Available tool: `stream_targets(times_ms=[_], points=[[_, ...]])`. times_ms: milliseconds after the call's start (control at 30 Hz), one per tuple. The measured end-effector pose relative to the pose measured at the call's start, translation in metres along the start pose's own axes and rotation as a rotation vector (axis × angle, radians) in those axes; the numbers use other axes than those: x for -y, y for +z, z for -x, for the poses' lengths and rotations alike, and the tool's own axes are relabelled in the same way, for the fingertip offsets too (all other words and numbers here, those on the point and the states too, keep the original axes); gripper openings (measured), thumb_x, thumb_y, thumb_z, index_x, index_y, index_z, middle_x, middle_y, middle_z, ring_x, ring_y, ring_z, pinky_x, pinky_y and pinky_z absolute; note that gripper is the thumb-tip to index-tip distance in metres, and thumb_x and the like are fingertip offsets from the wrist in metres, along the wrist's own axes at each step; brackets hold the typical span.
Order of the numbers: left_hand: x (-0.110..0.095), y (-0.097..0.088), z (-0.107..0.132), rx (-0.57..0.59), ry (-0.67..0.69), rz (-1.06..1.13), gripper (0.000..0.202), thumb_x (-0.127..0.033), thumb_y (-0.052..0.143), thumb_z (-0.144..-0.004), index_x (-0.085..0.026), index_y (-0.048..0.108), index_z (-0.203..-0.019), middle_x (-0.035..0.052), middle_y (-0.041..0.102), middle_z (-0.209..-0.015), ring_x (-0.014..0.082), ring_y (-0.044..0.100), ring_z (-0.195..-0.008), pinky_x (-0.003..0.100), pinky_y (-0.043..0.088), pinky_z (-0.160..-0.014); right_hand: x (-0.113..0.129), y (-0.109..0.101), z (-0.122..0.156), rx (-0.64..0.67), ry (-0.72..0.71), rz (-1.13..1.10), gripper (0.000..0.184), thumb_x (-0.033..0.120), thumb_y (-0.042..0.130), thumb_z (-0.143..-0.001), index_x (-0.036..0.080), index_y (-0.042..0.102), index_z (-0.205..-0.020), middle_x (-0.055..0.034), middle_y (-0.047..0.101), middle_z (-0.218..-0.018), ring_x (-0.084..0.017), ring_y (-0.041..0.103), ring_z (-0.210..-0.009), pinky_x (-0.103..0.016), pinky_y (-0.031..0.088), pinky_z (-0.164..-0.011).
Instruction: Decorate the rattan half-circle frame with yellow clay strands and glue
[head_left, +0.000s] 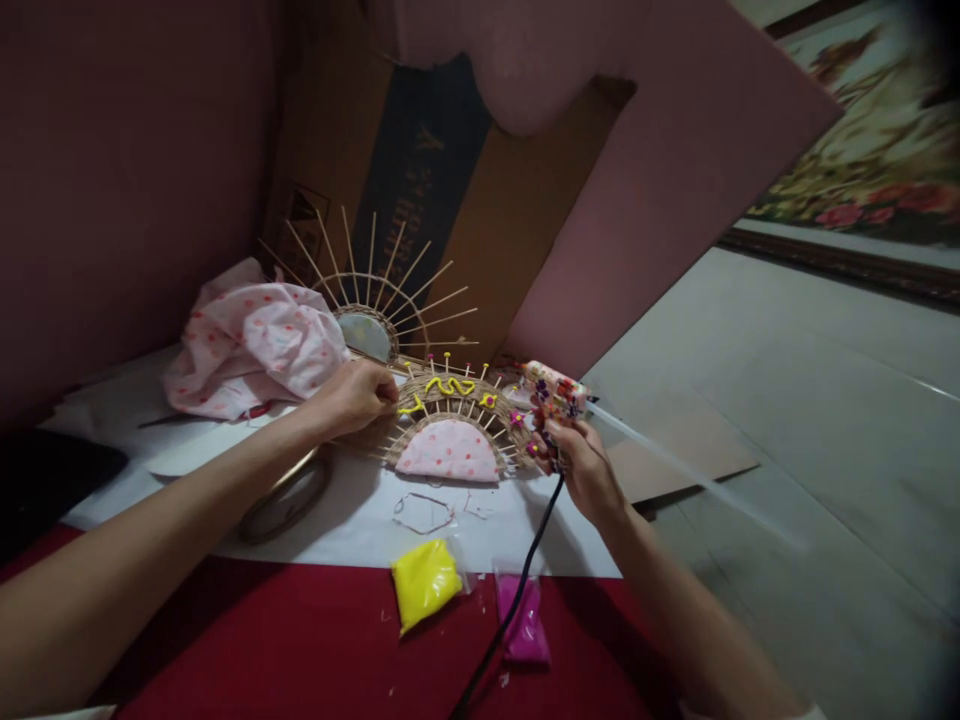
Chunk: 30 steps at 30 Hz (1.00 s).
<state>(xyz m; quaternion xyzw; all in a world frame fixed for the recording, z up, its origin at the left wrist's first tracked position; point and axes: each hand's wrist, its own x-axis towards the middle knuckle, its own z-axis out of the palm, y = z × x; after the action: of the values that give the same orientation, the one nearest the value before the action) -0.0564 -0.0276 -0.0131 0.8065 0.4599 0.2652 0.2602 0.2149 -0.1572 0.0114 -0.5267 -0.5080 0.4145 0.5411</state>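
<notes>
My right hand is wrapped round a flower-patterned glue gun. A long clear glue stick juts out of its back and a black cord hangs down. My left hand is closed at the left end of a half-round woven twine piece; what its fingers hold is hidden. That piece has thin wooden sticks, a pink dotted cloth half-circle, a yellow squiggle and small pink and yellow flowers along its band. The glue gun is at its right end.
Behind stands another stick-and-twine half-circle, against a cardboard box. Crumpled dotted cloth lies at left, near a round hoop. In front are a yellow packet, a magenta packet and the black cord.
</notes>
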Motion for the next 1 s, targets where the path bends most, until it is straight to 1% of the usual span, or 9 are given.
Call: stream_targets(times_ms=[67,133,267,433,567,633,700,833,1000], points=[[-0.002,-0.001,0.0,0.006,-0.026,0.017,0.014,-0.027,0.061,-0.061,-0.017,0.07,-0.064,0.0027,0.068,-0.063,0.0158,0.058,-0.061,0.025,0.038,-0.059,-0.01,-0.029,0.016,-0.036,-0.011,0.181,0.028,0.046,0.059,-0.08,0.019,0.053,-0.087,0.0017,0.049,-0.07,-0.01,0.044,-0.058,-0.022,0.04,-0.05],[-0.002,0.0,-0.001,0.011,-0.039,0.028,0.015,-0.029,0.061,-0.06,-0.017,0.069,-0.064,0.0019,0.067,-0.061,0.0153,0.057,-0.06,0.024,0.038,-0.058,-0.021,-0.055,0.03,-0.056,-0.015,0.38,0.034,0.048,0.056,-0.081,0.021,0.052,-0.101,0.0012,0.05,-0.074,-0.012,0.047,-0.059,-0.024,0.041,-0.052],[0.001,0.003,-0.004,0.008,-0.019,0.053,0.018,-0.034,0.06,-0.06,-0.018,0.067,-0.063,0.0012,0.066,-0.059,0.0151,0.056,-0.058,0.024,0.038,-0.055,-0.044,-0.089,0.05,-0.159,0.001,0.85,0.043,0.049,0.048,-0.082,0.018,0.052,-0.11,-0.0084,0.058,-0.099,-0.022,0.056,-0.091,-0.035,0.046,-0.079],[0.008,0.004,-0.006,-0.015,0.0,0.093,0.02,-0.037,0.061,-0.06,-0.018,0.068,-0.064,0.002,0.067,-0.062,0.0163,0.059,-0.061,0.024,0.04,-0.057,-0.058,-0.096,0.061,-0.103,0.247,1.306,0.047,0.049,0.035,-0.09,0.013,0.053,-0.114,-0.0169,0.056,-0.115,-0.029,0.058,-0.103,-0.039,0.043,-0.084],[0.011,0.004,-0.006,-0.051,0.005,0.108,0.019,-0.035,0.06,-0.062,-0.018,0.068,-0.066,0.0028,0.068,-0.064,0.0163,0.059,-0.062,0.024,0.04,-0.057,-0.036,-0.093,0.052,0.017,0.252,1.551,0.043,0.049,0.044,-0.089,0.015,0.059,-0.11,-0.0157,0.06,-0.106,-0.031,0.06,-0.099,-0.039,0.044,-0.078],[0.011,0.005,-0.006,-0.077,0.009,0.11,0.019,-0.035,0.06,-0.064,-0.018,0.069,-0.068,0.0033,0.069,-0.066,0.0164,0.06,-0.063,0.025,0.04,-0.057,-0.017,-0.086,0.037,-0.058,0.188,1.592,0.038,0.046,0.047,-0.089,0.015,0.062,-0.107,-0.0148,0.062,-0.105,-0.031,0.061,-0.095,-0.039,0.044,-0.075],[0.009,0.006,-0.006,-0.105,0.01,0.105,0.019,-0.034,0.06,-0.065,-0.018,0.069,-0.069,0.0036,0.069,-0.067,0.0163,0.06,-0.063,0.025,0.04,-0.058,0.0,-0.07,0.018,-0.079,-0.008,1.497,0.031,0.04,0.048,-0.09,0.017,0.064,-0.106,-0.0112,0.063,-0.101,-0.025,0.062,-0.087,-0.035,0.043,-0.074],[0.004,0.006,-0.008,-0.15,-0.003,0.091,0.018,-0.032,0.06,-0.065,-0.017,0.069,-0.07,0.0042,0.069,-0.069,0.0156,0.059,-0.064,0.025,0.041,-0.059,0.016,-0.014,-0.02,0.116,-0.365,1.172,0.019,0.03,0.052,-0.09,0.021,0.068,-0.092,-0.0053,0.064,-0.093,-0.016,0.058,-0.079,-0.028,0.042,-0.071],[0.003,0.005,-0.014,-0.181,-0.01,0.109,0.019,-0.031,0.06,-0.066,-0.017,0.071,-0.075,0.0047,0.07,-0.071,0.0151,0.06,-0.064,0.025,0.042,-0.059,0.009,0.046,-0.05,0.237,-0.463,1.131,0.014,0.021,0.056,-0.087,0.022,0.07,-0.084,-0.0024,0.062,-0.085,-0.013,0.054,-0.073,-0.024,0.036,-0.064]])
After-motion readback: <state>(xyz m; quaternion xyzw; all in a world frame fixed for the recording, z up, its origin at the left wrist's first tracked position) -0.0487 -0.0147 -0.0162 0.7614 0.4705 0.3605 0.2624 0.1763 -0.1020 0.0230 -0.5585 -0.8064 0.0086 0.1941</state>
